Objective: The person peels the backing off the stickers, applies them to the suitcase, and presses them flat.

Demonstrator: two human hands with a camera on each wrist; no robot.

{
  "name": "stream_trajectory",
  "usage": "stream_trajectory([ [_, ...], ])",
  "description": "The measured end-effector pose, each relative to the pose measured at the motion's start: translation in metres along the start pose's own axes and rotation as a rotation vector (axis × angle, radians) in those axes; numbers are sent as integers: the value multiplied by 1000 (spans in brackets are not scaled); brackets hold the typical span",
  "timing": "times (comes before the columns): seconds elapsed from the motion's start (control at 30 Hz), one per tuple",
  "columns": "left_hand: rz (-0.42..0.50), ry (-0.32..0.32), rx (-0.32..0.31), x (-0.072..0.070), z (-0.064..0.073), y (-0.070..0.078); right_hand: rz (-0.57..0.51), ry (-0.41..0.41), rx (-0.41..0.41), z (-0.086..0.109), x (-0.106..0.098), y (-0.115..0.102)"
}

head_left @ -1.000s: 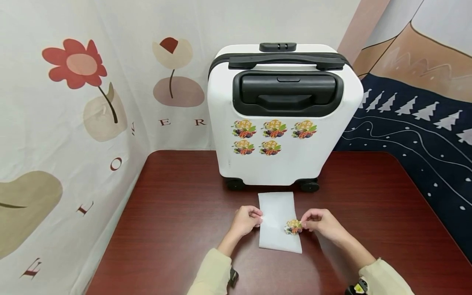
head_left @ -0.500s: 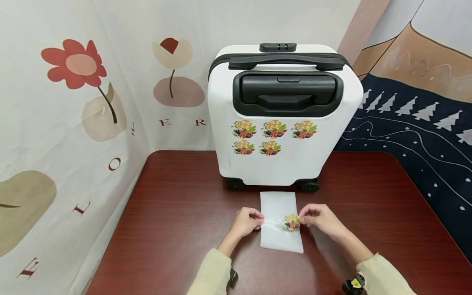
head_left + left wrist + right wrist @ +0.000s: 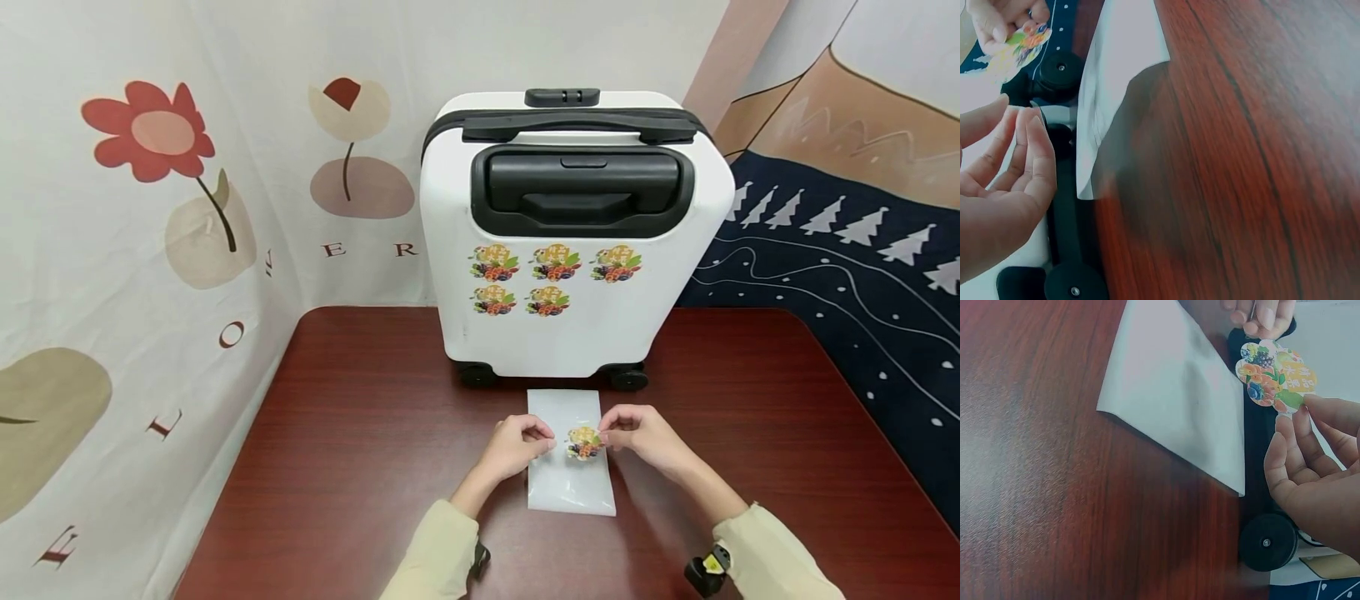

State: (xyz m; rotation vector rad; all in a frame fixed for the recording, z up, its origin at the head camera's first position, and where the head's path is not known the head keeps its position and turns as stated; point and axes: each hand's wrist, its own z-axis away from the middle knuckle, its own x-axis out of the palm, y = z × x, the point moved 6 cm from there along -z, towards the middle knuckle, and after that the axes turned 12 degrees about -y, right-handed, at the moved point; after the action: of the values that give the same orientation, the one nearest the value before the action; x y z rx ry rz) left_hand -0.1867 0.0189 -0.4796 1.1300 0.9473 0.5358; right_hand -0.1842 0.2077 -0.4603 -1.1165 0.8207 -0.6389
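My right hand [image 3: 651, 435] pinches the right edge of a fruit-print sticker [image 3: 584, 442] between thumb and forefinger. In the right wrist view the sticker [image 3: 1275, 375] is held up off the table, its printed side showing. Under it lies a white sheet [image 3: 570, 487], flat on the table. My left hand [image 3: 512, 448] hovers over the sheet's left edge, its bent fingertips close to the sticker. The left wrist view shows a gap between thumb and fingers of the left hand [image 3: 1010, 169], with nothing clearly held.
Behind the sheet stands a white suitcase [image 3: 555, 342] on black wheels [image 3: 628, 379]. Several matching fruit stickers [image 3: 557, 262] are on its front in two rows, below the black handle recess [image 3: 585, 221]. Dark red wood table [image 3: 360, 433] surrounds the sheet. Printed cloths hang behind.
The right hand has carried the sticker leftward and slightly away over the sheet. My left hand has moved right, from beside the sheet's left edge to over it, nearer the sticker.
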Motion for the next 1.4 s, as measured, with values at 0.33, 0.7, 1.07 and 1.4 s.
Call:
stream_trajectory([
  [0.33,8,15,38,6,-5,8,7,1,-32,-6,0,-4],
  [0.7,-26,22,50,2,-11,22,2,35,-25,-6,-7,-12],
  [1.07,-38,38,85,-8,-19,37,4,85,-90,-7,-18,-28],
  [1.4,-68,78,105,-19,-26,51,23,132,-102,-10,-28,-47],
])
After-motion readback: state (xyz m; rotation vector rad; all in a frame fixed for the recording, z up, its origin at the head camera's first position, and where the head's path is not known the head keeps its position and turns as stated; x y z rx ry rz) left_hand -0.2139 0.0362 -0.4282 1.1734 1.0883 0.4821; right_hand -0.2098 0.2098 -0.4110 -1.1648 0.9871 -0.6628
